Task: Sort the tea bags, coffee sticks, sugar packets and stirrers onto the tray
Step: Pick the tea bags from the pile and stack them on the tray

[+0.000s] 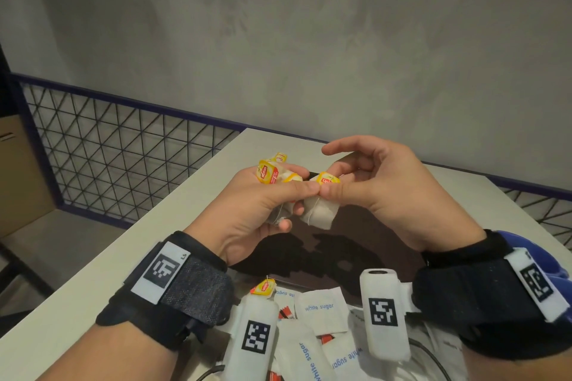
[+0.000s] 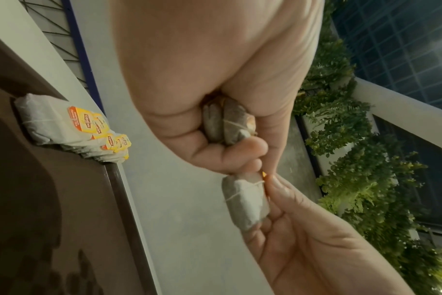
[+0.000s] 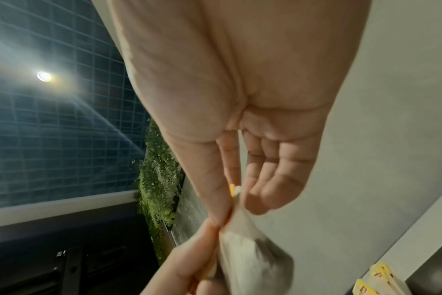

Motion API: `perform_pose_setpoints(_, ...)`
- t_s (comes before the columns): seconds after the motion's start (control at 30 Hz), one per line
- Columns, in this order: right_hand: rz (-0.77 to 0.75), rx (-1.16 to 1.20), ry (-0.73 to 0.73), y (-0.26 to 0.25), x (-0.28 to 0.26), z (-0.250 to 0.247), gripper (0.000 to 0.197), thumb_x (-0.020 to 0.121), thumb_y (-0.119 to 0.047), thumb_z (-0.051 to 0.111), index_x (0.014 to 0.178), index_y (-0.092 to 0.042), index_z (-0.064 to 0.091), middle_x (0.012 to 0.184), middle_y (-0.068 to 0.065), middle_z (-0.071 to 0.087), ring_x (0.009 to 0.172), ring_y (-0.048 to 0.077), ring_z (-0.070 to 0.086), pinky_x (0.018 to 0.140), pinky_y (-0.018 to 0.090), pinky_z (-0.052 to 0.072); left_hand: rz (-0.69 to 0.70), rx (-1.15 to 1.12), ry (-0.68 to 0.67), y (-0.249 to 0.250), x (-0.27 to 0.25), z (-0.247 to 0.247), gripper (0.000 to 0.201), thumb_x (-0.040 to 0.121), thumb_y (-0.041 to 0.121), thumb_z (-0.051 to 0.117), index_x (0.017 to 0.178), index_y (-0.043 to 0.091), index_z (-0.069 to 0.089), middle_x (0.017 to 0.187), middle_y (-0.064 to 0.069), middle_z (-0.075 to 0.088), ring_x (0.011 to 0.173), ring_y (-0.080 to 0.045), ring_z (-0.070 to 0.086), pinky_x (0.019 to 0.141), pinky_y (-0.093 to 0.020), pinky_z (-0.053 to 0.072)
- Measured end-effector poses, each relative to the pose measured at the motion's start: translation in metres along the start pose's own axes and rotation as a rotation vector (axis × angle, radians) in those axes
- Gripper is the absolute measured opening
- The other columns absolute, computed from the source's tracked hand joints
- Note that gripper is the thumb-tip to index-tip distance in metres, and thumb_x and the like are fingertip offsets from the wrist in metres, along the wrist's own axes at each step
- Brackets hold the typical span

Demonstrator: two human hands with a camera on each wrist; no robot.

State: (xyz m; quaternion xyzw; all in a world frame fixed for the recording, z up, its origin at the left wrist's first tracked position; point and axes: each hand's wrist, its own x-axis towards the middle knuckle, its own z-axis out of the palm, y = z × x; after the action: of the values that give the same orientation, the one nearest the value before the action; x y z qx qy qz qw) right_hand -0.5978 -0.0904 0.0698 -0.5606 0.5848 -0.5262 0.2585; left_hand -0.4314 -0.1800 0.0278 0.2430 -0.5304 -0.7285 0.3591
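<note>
My left hand [image 1: 253, 210] clutches a bunch of tea bags [image 1: 277, 172] above the dark tray [image 1: 371, 235]; my right hand [image 1: 377, 182] pinches one tea bag [image 1: 318, 210] beside it. Sugar packets [image 1: 318, 308] lie nearer me.

Both hands are raised side by side, thumb tips almost touching. The left hand [image 1: 257, 210] is curled into a fist around a bundle of tea bags [image 1: 275, 175], its wrist strapped in a black band. The right hand [image 1: 371, 182] pinches one tea bag [image 1: 318, 210] between thumb and middle fingers, index finger extended.
</note>
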Motion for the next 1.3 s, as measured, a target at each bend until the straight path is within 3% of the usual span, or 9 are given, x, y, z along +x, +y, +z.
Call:
perform_pose_setpoints(0.13,0.034,0.015,0.088,-0.001,0.000,0.003,0.033,0.076,-0.035,0.079,0.100,-0.011,0.076,0.090,0.018,0.075,0.069,0.013,0.062,0.061,0.030,0.050,0.011,-0.064,0.096,0.003,0.002,-0.004,0.028,0.074,0.011,0.086,0.099,0.014,0.074,0.083,-0.007,0.071,0.061,-0.012,0.060,0.040,-0.020,0.042)
perform_pose_setpoints(0.43,0.095,-0.067,0.001,0.008,0.010,0.007,0.017,0.084,-0.020,0.080,0.091,-0.004,0.076,0.079,0.017,0.073,0.066,0.018,0.061,0.055,0.029,0.047,-0.012,-0.066,0.171,0.003,0.004,-0.005,0.031,0.079,0.017,0.087,0.106,0.012,0.074,0.090,-0.008,0.074,0.067,-0.012,0.066,0.045,-0.021,0.046)
perform_pose_setpoints(0.57,0.154,-0.352,-0.124,0.005,0.063,0.006,0.016,0.088,-0.015,0.078,0.092,-0.002,0.070,0.072,0.010,0.067,0.061,0.014,0.058,0.052,0.026,0.047,-0.132,-0.202,0.280,0.013,0.010,-0.022,0.030,0.088,0.028,0.079,0.108,0.007,0.074,0.093,-0.009,0.078,0.064,-0.011,0.068,0.046,-0.020,0.053)
perform_pose_setpoints(0.73,0.277,-0.569,-0.247,0.039,0.132,0.007,0.007,0.093,-0.009,0.071,0.095,-0.007,0.064,0.085,0.017,0.065,0.070,0.020,0.063,0.066,0.034,0.058,-0.166,-0.502,0.311,0.032,0.009,-0.052,0.016,0.099,0.013,0.059,0.096,-0.003,0.062,0.107,-0.022,0.066,0.093,-0.029,0.070,0.064,-0.038,0.066)
perform_pose_setpoints(0.83,0.327,-0.635,-0.222,0.073,0.157,0.015,0.007,0.097,-0.011,0.066,0.096,-0.012,0.059,0.078,0.013,0.065,0.062,0.016,0.061,0.059,0.030,0.058,-0.167,-0.520,0.290,0.034,0.007,-0.056,0.019,0.100,0.002,0.048,0.091,-0.007,0.063,0.112,-0.024,0.067,0.108,-0.035,0.069,0.075,-0.044,0.065)
perform_pose_setpoints(0.93,0.398,-0.604,-0.192,0.094,0.173,0.024,0.007,0.101,-0.006,0.057,0.103,-0.011,0.052,0.076,0.011,0.063,0.060,0.016,0.062,0.053,0.027,0.056,-0.201,-0.516,0.283,0.030,0.012,-0.056,0.022,0.101,0.000,0.045,0.097,-0.011,0.064,0.105,-0.025,0.067,0.099,-0.035,0.070,0.070,-0.047,0.063)
perform_pose_setpoints(1.07,0.483,-0.528,-0.162,0.106,0.190,0.030,0.004,0.103,-0.007,0.053,0.104,-0.010,0.050,0.077,0.012,0.064,0.062,0.020,0.065,0.055,0.031,0.057,-0.200,-0.574,0.285,0.020,0.022,-0.054,0.034,0.101,0.001,0.050,0.130,-0.016,0.055,0.062,-0.019,0.064,0.051,-0.023,0.069,0.086,-0.047,0.061)
perform_pose_setpoints(1.2,0.528,-0.507,-0.136,0.112,0.201,0.034,0.016,0.100,-0.003,0.055,0.113,-0.009,0.049,0.085,0.018,0.067,0.065,0.026,0.070,0.061,0.036,0.060,-0.192,-0.606,0.315,0.014,0.026,-0.054,0.016,0.095,-0.006,0.052,0.109,-0.010,0.060,0.125,-0.037,0.063,0.104,-0.041,0.071,0.080,-0.048,0.064)
perform_pose_setpoints(1.3,0.537,-0.494,-0.111,0.116,0.205,0.036,0.032,0.090,0.005,0.065,0.117,-0.006,0.051,0.102,0.027,0.070,0.069,0.029,0.072,0.067,0.040,0.063,-0.175,-0.614,0.281,0.013,0.024,-0.050,0.016,0.095,-0.013,0.046,0.103,-0.002,0.054,0.123,-0.037,0.062,0.102,-0.043,0.071,0.080,-0.048,0.062)
